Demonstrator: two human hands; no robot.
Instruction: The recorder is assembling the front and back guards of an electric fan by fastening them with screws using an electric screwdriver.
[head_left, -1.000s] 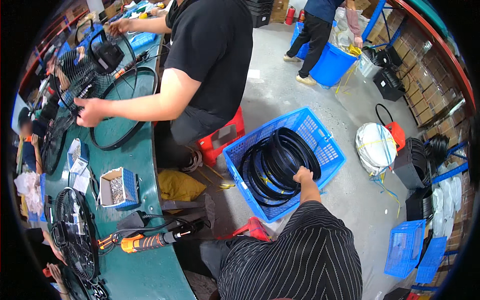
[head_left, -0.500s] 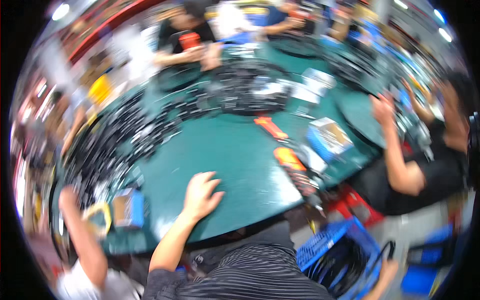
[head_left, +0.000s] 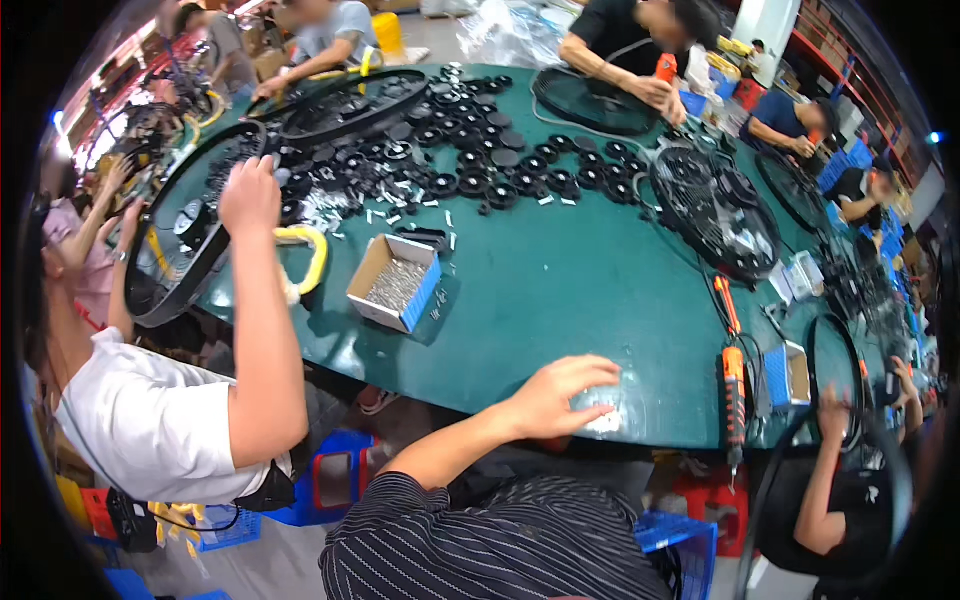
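Note:
My left hand is open over the near edge of the green table, its thumb apart from slightly bent fingers, holding nothing. My right hand is out of view. A blurred black hoop sweeps through the lower right; what holds it cannot be seen. To the right of my left hand lies an orange and black electric screwdriver, its tip past the table edge. Behind it is a smaller orange-handled tool. A blue and white carton of small metal screws stands left of my hand.
Black round parts and small silvery pieces spread across the far left of the green table. A co-worker in a white shirt handles a black hoop at left. Another in black sits at right beside a small blue box. Others work across.
My view has swung left, so the table and co-workers appear farther right. My right hand, earlier at lower right on a black hoop, has left view. My left hand stays open.

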